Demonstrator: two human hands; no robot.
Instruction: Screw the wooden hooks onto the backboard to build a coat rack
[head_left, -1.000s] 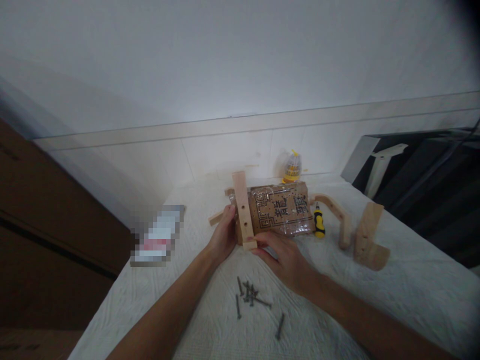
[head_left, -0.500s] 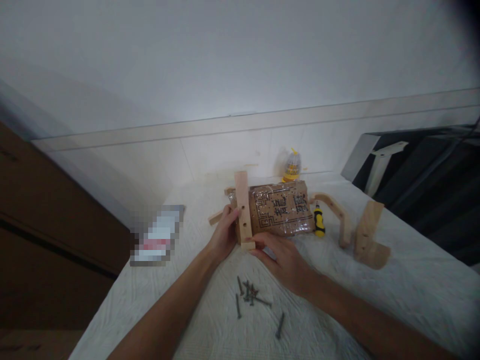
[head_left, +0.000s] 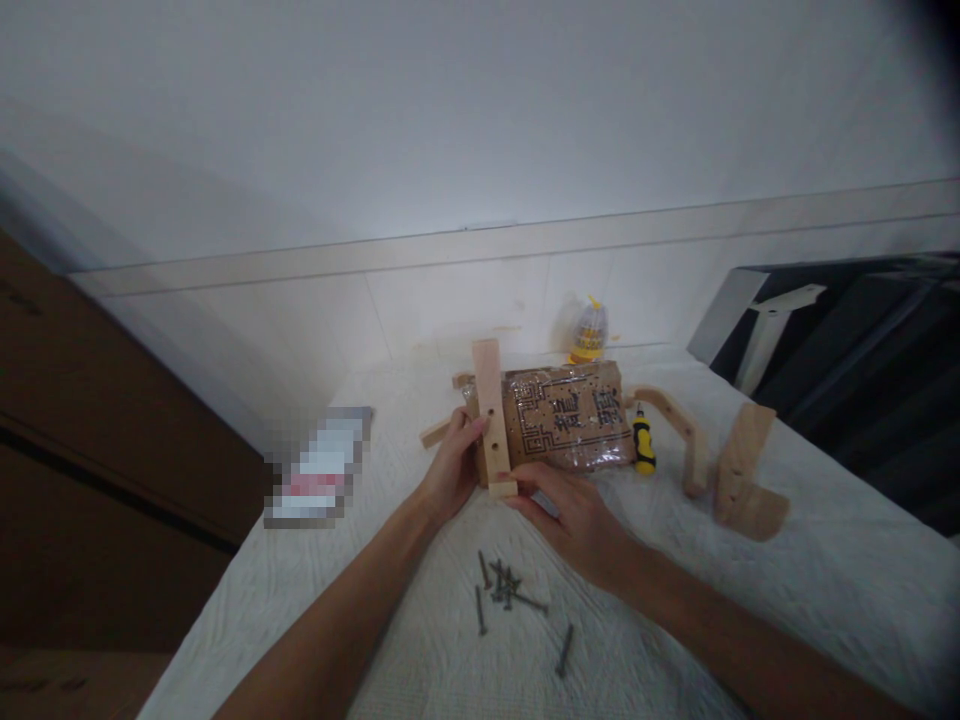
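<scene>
Your left hand (head_left: 450, 465) grips the upright slat (head_left: 493, 415) against the wrapped board (head_left: 566, 415); your right hand (head_left: 574, 515) seems to pinch its lower end, above the screws (head_left: 506, 590).

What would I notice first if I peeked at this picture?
The left hand and right hand holding a wooden slat with holes, mid-picture, beside a brown patterned board. Below them, dark screws lie scattered on the white cloth; a yellow screwdriver lies right of the board.

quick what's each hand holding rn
Left hand: closed on the wooden slat, thumb on its face.
Right hand: fingertips at the slat's near end; a full grip cannot be told.
</scene>
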